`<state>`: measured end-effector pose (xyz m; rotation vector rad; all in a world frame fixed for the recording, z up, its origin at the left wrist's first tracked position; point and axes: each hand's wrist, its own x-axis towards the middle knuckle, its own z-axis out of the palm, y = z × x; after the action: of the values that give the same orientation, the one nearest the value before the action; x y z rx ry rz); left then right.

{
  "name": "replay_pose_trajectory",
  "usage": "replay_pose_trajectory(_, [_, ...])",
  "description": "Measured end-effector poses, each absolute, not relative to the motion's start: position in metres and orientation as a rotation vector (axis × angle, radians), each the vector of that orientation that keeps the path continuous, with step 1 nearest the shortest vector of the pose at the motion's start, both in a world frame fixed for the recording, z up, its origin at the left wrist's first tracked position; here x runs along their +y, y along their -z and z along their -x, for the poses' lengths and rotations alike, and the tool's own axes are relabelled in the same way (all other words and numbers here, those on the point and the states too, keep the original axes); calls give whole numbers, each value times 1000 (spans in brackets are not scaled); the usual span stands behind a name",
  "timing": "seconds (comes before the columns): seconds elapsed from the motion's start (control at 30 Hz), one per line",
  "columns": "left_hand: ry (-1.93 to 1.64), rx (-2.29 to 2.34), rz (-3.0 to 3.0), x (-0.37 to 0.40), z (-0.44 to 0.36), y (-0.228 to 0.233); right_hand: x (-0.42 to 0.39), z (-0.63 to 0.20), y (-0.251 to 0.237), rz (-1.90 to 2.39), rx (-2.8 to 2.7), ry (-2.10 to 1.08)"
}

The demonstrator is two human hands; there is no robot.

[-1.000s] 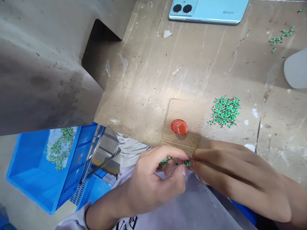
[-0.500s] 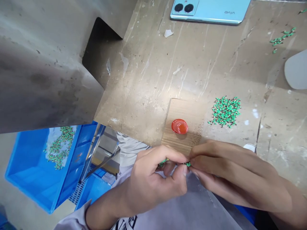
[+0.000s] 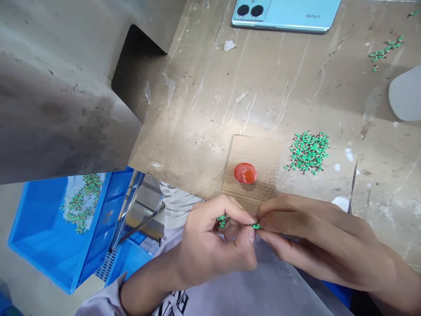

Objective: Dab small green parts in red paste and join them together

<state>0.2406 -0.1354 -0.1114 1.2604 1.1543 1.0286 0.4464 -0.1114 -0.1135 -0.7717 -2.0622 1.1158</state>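
Observation:
Between the fingertips of my left hand (image 3: 217,241) and my right hand (image 3: 312,237) is a small green piece (image 3: 255,226), pinched where the two hands meet. More small green pieces (image 3: 222,220) sit in the curled fingers of my left hand. The right fingertips press against the held piece, and most of that grip is hidden. Just beyond the hands lies a wooden board (image 3: 246,147) bearing a small red dish (image 3: 245,173) with glossy contents and a scatter of tiny grains (image 3: 270,184). A pile of green pieces with dark ends (image 3: 309,152) lies right of the board.
A light blue phone (image 3: 289,15) lies at the table's far side. Loose green pieces (image 3: 384,52) and a white object (image 3: 406,94) are at the right. A metal housing (image 3: 66,87) stands at the left, above a blue bin (image 3: 42,237) holding more green pieces.
Both hands stay almost in place, still meeting at the small green piece. The green pieces inside my left hand show a little more; the view has shifted slightly.

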Motion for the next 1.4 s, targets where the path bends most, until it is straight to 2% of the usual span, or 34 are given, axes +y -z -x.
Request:
replay_pose_trajectory(0.93, [-1157,1111,-1332,-130,-250,119,-113,-448,117,758,-1997,-1198])
replay_pose_trajectory(1.4, [-1068,1107,-1267,-128,-242,107,-116,-450,111,859,-2016,-1057])
